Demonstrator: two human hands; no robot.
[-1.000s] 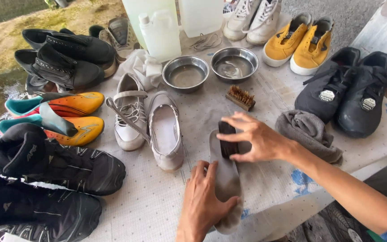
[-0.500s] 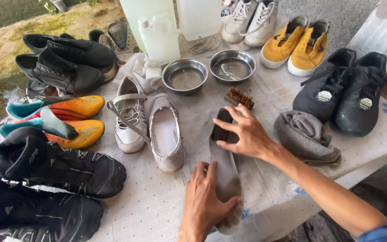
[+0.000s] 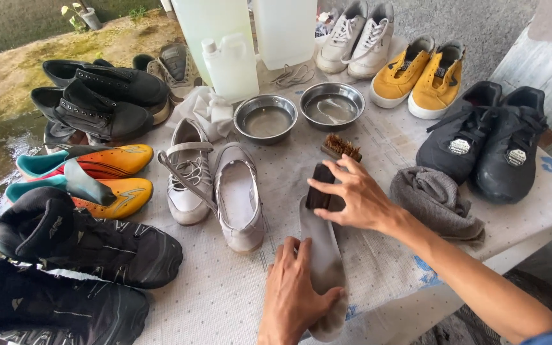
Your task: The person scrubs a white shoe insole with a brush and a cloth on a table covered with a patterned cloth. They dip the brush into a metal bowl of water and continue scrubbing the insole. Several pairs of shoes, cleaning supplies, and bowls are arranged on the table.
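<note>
Two hands work: left hand (image 3: 292, 297) pins grey insole (image 3: 322, 255), right-hand fingers (image 3: 327, 186) clasp dark brush (image 3: 320, 186).

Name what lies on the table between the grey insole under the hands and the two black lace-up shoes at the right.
In the head view, a crumpled grey cloth lies between the grey insole and the black lace-up shoes.
</note>
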